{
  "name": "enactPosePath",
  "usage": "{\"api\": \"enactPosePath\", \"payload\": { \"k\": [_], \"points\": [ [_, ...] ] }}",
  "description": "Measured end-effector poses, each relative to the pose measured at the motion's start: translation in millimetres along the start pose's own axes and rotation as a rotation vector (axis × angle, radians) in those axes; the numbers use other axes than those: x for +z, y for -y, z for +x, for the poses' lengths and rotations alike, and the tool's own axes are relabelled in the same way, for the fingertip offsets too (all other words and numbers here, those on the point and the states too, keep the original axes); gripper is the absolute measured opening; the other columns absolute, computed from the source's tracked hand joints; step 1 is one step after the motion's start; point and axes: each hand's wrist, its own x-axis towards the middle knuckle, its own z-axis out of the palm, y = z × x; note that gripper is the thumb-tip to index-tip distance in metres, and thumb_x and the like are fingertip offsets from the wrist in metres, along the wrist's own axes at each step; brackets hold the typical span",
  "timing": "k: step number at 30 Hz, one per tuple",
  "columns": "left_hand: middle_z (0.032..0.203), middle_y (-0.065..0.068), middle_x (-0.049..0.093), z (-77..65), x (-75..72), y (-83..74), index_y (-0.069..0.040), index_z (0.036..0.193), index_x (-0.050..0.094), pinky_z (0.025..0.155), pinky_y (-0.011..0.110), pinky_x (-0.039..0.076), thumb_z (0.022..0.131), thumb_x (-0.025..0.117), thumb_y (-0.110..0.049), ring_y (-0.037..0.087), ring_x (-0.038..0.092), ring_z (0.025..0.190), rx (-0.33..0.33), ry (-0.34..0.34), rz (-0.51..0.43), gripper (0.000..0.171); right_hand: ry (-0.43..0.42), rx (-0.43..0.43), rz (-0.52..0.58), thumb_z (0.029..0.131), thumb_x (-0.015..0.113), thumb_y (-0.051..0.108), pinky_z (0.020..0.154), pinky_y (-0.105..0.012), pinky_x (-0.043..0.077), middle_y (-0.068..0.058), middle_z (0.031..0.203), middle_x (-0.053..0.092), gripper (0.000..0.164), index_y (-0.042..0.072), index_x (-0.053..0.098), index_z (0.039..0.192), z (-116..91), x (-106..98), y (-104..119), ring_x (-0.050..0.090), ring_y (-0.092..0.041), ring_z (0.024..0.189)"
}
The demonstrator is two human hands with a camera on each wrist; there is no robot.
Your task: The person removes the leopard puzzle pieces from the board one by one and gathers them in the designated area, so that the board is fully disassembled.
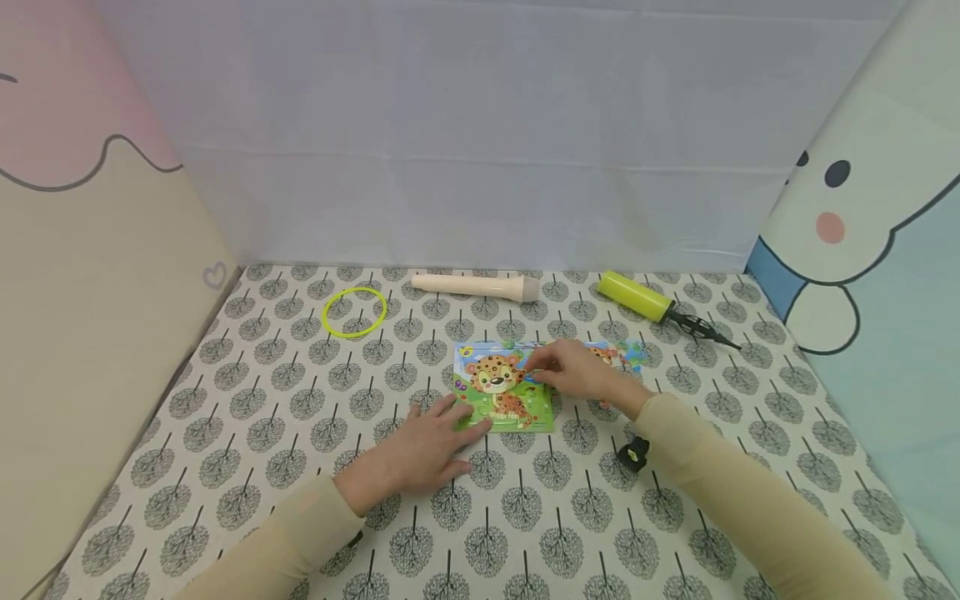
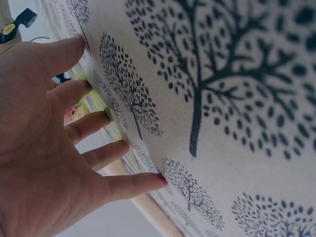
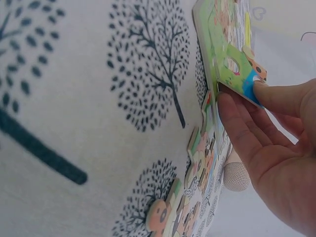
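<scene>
Our left hand point(image 1: 431, 446) is relaxed, fingers spread, fingertips resting at the lower-left edge of the puzzle board point(image 1: 542, 420); it grasps nothing. Our right hand point(image 1: 573, 371) pinches a puzzle piece point(image 3: 239, 76), thumb on top and fingers beneath, at the board's right side. Piece is blue and green with an orange spotted bit; we can't tell whether it touches the board. Board lies flat mid-tabletop point(image 1: 247, 550), spotted cub picture facing up. Loose pieces point(image 1: 634, 356) lie just right of it, partly hidden by our right hand and forearm. Far side of the tabletop, left to right: yellow-green ring point(image 1: 325, 315), pale pink microphone point(image 1: 472, 286) on its side, yellow-green pump point(image 1: 637, 297) with black nozzle pointing right. Tree-print cloth underneath everything.
</scene>
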Motion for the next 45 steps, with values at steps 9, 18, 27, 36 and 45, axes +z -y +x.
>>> {"api": "enactPosePath", "payload": {
  "k": [9,18,27,36,45],
  "points": [
    [0.149,0.01,0.032,2.6,0.9,0.1,-0.025,0.151,0.03,0.096,0.069,0.029,0.093,0.05,-0.052,0.038,0.021,0.138,0.002,-0.021,0.007,0.067,-0.015,0.016,-0.019,0.093,0.062,0.007,0.076,-0.031,0.055,0.0,0.097,0.068,0.015,0.007,0.071,0.105,0,1,2,0.064,-0.014,0.086],
    [0.139,0.015,0.039,19.3,3.1,-12.8,-0.034,0.149,0.033,0.092,0.065,0.039,0.093,0.044,-0.059,0.042,0.036,0.124,-0.002,-0.07,0.072,0.063,-0.016,0.007,-0.033,0.092,0.063,0.006,0.078,-0.032,0.055,-0.001,0.098,0.068,0.015,0.006,0.07,0.105,-1,1,3,0.065,-0.015,0.088],
    [0.127,0.018,0.041,28.8,4.0,-27.9,-0.04,0.15,0.027,0.081,0.053,0.049,0.094,0.033,-0.063,0.046,0.04,0.114,-0.051,-0.066,0.224,0.061,-0.022,0.015,-0.032,0.092,0.063,0.007,0.08,-0.033,0.054,-0.001,0.099,0.068,0.015,0.006,0.07,0.105,-2,2,2,0.065,-0.017,0.091],
    [0.125,0.018,0.042,29.4,-0.1,-31.8,-0.041,0.15,0.026,0.081,0.049,0.049,0.094,0.033,-0.064,0.045,0.043,0.11,-0.06,-0.048,0.279,0.061,-0.031,0.031,0.007,0.092,0.063,0.005,0.077,-0.029,0.055,-0.003,0.099,0.069,0.016,0.006,0.07,0.105,-2,3,1,0.066,-0.017,0.087],
    [0.125,0.02,0.042,31.0,-2.3,-35.0,-0.043,0.15,0.023,0.083,0.052,0.047,0.095,0.03,-0.063,0.047,0.043,0.111,-0.077,-0.019,0.267,0.059,-0.022,0.035,0.047,0.092,0.062,0.004,0.065,-0.025,0.055,-0.005,0.098,0.069,0.015,0.006,0.07,0.105,-2,4,2,0.066,-0.015,0.076]
  ]
}}
